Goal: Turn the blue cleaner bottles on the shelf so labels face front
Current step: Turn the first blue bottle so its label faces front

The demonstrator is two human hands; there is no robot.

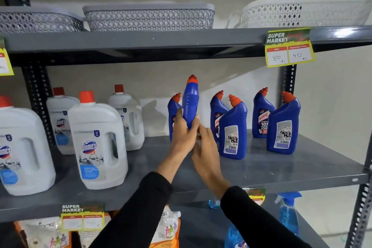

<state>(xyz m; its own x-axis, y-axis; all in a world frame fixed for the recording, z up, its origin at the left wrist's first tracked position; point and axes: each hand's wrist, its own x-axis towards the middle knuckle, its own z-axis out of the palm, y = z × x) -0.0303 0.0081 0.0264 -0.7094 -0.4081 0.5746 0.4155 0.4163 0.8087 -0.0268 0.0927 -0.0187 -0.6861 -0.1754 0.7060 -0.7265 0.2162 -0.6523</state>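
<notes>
Several blue cleaner bottles with red caps stand on the grey middle shelf [281,169]. My left hand [184,135] grips one blue bottle [190,102] lifted off the shelf, its narrow side toward me. My right hand [205,147] touches its lower part, which is hidden. Behind it a bottle [173,110] stands mostly hidden. Two front bottles [233,131] [283,127] show white back labels. Two rear bottles [217,112] [261,115] show Harpic front labels.
White Domex jugs [98,143] with red caps fill the shelf's left half. Mesh baskets [149,16] sit on the shelf above, with a price tag [288,48] on its edge. Pouches and blue spray bottles [288,213] sit on the shelf below.
</notes>
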